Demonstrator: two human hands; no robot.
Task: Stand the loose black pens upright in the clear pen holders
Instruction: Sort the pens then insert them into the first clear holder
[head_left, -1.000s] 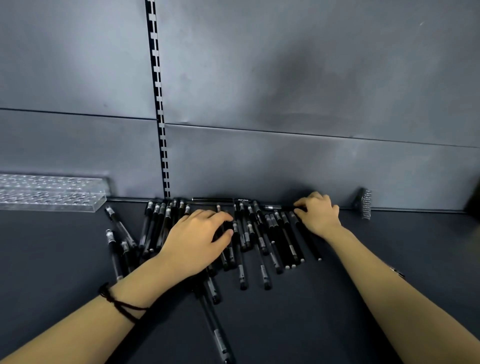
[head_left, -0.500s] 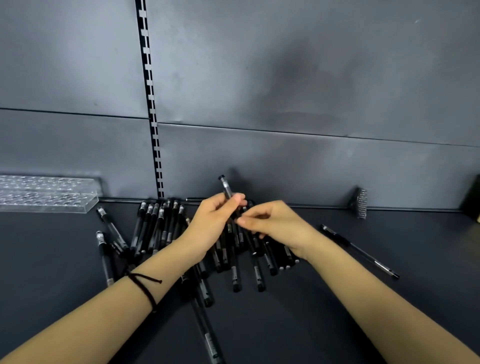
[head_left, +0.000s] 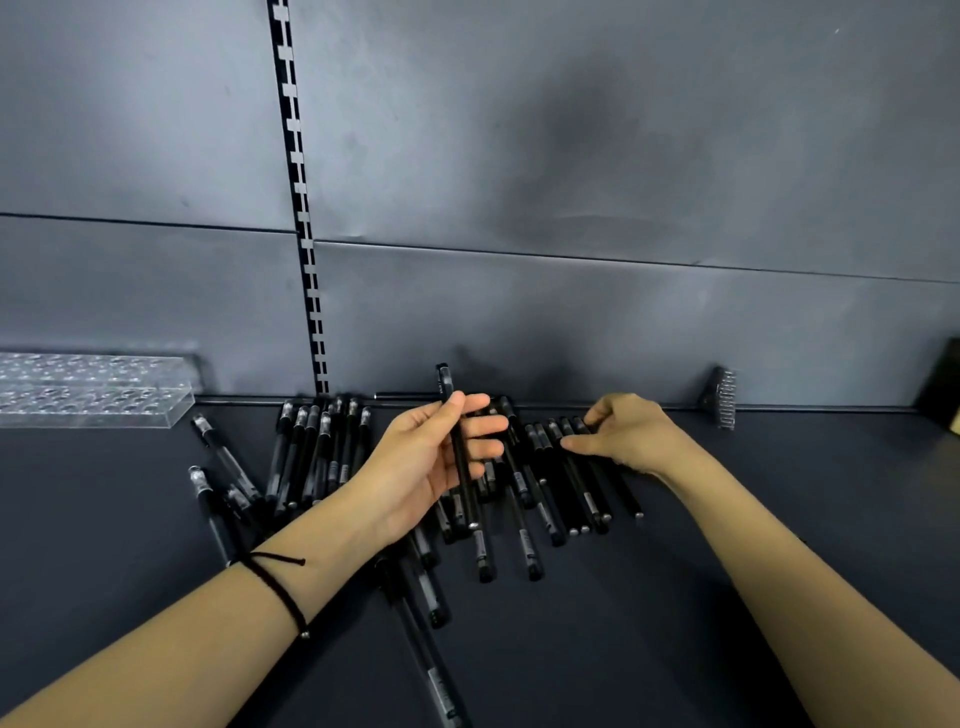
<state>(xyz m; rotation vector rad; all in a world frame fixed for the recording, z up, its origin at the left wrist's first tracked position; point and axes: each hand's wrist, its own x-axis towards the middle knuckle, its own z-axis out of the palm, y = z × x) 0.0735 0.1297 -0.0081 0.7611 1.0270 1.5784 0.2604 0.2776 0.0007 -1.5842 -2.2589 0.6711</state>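
Several loose black pens (head_left: 322, 457) lie in a heap on the dark shelf (head_left: 779, 493) against the back wall. My left hand (head_left: 421, 467) is palm up above the heap and grips one black pen (head_left: 444, 383) nearly upright, cap end up. My right hand (head_left: 623, 436) reaches down to the right part of the heap, fingers spread, with its fingertips on the tops of lying pens (head_left: 571, 467); it lifts nothing. The clear pen holder (head_left: 93, 410), a long acrylic block with rows of holes, sits at the far left against the wall with no pens standing in it.
A slotted black upright strip (head_left: 301, 208) runs down the grey back wall behind the heap. A small metal bracket (head_left: 723, 397) stands at the wall on the right, and a dark object (head_left: 943, 384) sits at the far right edge. One pen (head_left: 431, 670) points towards me.
Both hands rose from the heap and met at one pen. Now my left hand holds that pen alone, and my right hand has gone back right and down onto the lying pens.
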